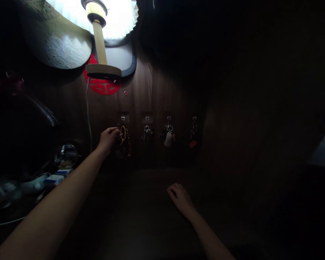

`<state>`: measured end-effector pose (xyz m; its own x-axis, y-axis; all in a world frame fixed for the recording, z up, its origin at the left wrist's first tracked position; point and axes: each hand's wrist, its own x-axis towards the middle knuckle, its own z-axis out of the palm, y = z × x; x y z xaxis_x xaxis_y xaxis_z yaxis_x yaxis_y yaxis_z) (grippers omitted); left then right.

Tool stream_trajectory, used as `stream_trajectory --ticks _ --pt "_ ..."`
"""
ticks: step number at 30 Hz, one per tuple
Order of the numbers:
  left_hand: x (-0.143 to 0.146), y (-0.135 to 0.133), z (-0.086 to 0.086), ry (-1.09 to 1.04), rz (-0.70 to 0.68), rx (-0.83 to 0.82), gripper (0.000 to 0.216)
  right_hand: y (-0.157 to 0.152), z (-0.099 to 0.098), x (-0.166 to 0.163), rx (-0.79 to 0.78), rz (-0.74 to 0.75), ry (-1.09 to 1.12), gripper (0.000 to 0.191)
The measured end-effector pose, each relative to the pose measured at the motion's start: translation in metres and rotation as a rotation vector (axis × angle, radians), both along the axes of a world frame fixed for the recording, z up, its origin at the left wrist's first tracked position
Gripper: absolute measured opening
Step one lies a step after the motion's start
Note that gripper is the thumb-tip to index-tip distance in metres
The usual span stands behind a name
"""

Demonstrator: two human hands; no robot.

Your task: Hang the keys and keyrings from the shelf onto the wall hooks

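With its fingers closed, my left hand (pixel 108 139) pinches a bunch of keys (pixel 124 136) that has a yellow cord. This bunch is at the leftmost wall hook (pixel 123 117); whether its ring still sits on the hook is too dark to tell. To the right hang a small key ring (pixel 147 133), a bunch with a white fob (pixel 168 138) and keys with a red tag (pixel 193 144), each below its own hook. Low over the dark surface, my right hand (pixel 180 196) is empty, loosely curled, with a gap between thumb and fingers.
A bright lamp (pixel 99 43) with a pleated shade stands above, its cord (pixel 88 112) running down. Behind it is a red paper cutout (pixel 104 87). At the left are a round mirror-like object (pixel 67 155) and small boxes (pixel 54 179). The right side is very dark.
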<state>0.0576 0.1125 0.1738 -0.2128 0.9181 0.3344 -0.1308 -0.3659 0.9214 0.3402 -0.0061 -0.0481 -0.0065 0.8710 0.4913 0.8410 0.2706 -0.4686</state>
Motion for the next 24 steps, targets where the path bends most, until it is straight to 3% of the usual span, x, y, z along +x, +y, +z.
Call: stream_trajectory --ticks 10,15,19,24 --pt "0.002 0.001 -0.004 -0.011 -0.020 -0.001 0.012 -0.001 0.001 -0.002 -0.001 -0.023 -0.011 0.020" --pt "0.017 -0.008 -0.008 -0.008 -0.090 -0.027 0.017 -0.002 0.002 -0.002 -0.011 -0.029 0.020 0.019" --pt "0.042 -0.027 -0.031 0.003 -0.198 -0.050 0.025 -0.003 0.008 -0.005 0.010 0.035 0.298 0.017" --pt "0.077 -0.052 -0.077 0.080 -0.281 -0.068 0.036 -0.005 0.035 -0.030 0.119 0.035 0.735 0.024"
